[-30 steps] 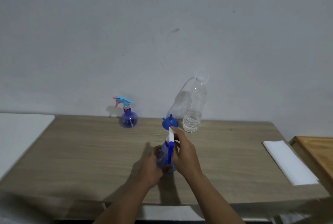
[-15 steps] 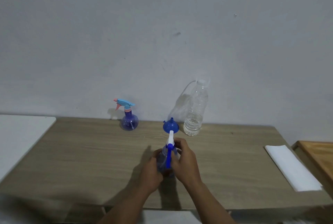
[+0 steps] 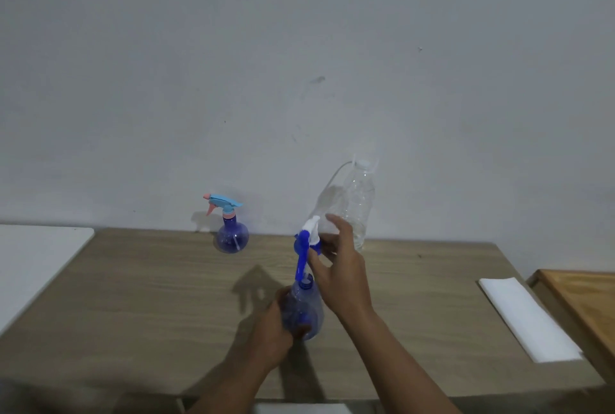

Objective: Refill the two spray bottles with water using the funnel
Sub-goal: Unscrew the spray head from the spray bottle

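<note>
Dim, flat indoor light with a grey-blue cast; wall (image 3: 299, 47) reads dull grey with mild vignetting into the corners. Shadows fall left and back: hands and bottle throw a dark patch on the bench (image 3: 133, 297), the far spray bottle (image 3: 231, 234) and the clear bottle (image 3: 357, 204) each leave a soft shadow on the wall to their left, so the source sits right of the camera. No glare. Overall soft and compressed, fine detail smeared. Wide-angle bowing at bench edges; bottom left corner dark and blurred.
</note>
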### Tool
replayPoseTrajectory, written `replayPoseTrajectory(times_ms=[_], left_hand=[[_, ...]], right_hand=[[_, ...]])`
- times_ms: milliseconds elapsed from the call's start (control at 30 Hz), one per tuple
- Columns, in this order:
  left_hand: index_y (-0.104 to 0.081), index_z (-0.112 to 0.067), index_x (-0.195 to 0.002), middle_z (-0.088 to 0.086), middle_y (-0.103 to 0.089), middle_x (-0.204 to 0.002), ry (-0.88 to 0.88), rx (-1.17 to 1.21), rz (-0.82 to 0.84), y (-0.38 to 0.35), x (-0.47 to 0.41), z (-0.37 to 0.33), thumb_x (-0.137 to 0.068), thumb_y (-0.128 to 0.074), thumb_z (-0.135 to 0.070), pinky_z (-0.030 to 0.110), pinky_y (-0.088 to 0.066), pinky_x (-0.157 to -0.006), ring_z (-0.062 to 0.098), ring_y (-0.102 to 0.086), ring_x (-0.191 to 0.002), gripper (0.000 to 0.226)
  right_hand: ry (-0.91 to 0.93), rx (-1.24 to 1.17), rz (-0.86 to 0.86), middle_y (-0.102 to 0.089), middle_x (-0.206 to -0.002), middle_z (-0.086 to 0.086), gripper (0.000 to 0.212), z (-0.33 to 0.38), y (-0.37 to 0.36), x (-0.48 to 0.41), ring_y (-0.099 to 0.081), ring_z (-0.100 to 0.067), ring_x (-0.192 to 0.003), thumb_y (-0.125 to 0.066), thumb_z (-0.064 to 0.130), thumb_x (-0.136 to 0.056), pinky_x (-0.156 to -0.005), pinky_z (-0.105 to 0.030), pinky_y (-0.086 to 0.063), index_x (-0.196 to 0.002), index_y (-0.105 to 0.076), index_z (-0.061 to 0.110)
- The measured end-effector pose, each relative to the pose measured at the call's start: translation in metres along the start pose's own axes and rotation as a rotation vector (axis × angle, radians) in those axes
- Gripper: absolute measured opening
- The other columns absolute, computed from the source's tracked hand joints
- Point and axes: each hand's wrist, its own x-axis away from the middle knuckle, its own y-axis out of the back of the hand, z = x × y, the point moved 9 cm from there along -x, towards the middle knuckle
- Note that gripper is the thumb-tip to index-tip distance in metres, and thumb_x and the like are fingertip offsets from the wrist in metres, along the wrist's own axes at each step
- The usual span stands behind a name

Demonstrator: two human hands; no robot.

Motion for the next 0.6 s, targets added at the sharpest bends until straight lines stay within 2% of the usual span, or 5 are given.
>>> replayPoseTrajectory(times_ms=[100,200,267,467,600], left_hand=[[-0.051,-0.006,-0.123,-0.006,-0.061,-0.1,-0.009,0.055,-0.016,-0.001,0.0,0.001,-0.076,-0.074,0.02,0.002,-0.044,-0.069,0.003,-0.063,-0.093,0.059],[-0.049,-0.026,-0.12,-0.02,-0.062,-0.097,-0.004,0.031,0.007,-0.002,0.001,-0.002,-0.077,-0.082,0.004,-0.003,-0.041,-0.07,-0.014,-0.061,-0.083,0.062],[-0.049,-0.033,-0.111,-0.025,-0.066,-0.092,-0.023,0.018,-0.003,0.0,0.0,0.0,-0.074,-0.083,0.008,-0.003,-0.04,-0.071,-0.011,-0.063,-0.084,0.064],[-0.056,-0.02,-0.128,-0.015,-0.065,-0.101,0.002,-0.06,-0.018,0.008,-0.004,0.003,-0.073,-0.086,-0.006,-0.002,-0.04,-0.067,-0.012,-0.064,-0.086,0.064],[-0.055,-0.025,-0.124,-0.011,-0.063,-0.109,-0.028,-0.149,-0.087,0.022,-0.007,0.008,-0.07,-0.088,-0.016,0.004,-0.038,-0.068,0.011,-0.063,-0.101,0.064]], right_hand=[[0.102,0.135,0.009,-0.069,-0.106,0.01,0.056,0.029,0.009,-0.012,-0.065,-0.005,-0.095,-0.067,0.023,-0.094,-0.082,-0.02,-0.052,-0.142,-0.042,0.037],[0.16,0.201,-0.02,-0.068,-0.108,0.008,0.051,0.05,0.019,-0.024,-0.064,-0.008,-0.095,-0.067,0.026,-0.095,-0.078,-0.015,-0.048,-0.141,-0.047,0.033],[0.184,0.237,-0.046,-0.067,-0.111,0.008,0.052,0.059,0.026,-0.032,-0.062,-0.006,-0.099,-0.067,0.03,-0.096,-0.082,-0.017,-0.047,-0.144,-0.045,0.034],[0.141,0.393,-0.061,-0.065,-0.112,0.005,0.052,0.06,0.046,-0.05,-0.062,-0.013,-0.099,-0.061,0.035,-0.098,-0.082,-0.03,-0.05,-0.147,-0.042,0.035],[0.045,0.518,-0.033,-0.063,-0.107,0.002,0.049,0.035,0.053,-0.052,-0.062,-0.02,-0.093,-0.059,0.029,-0.099,-0.074,-0.034,-0.05,-0.145,-0.042,0.031]])
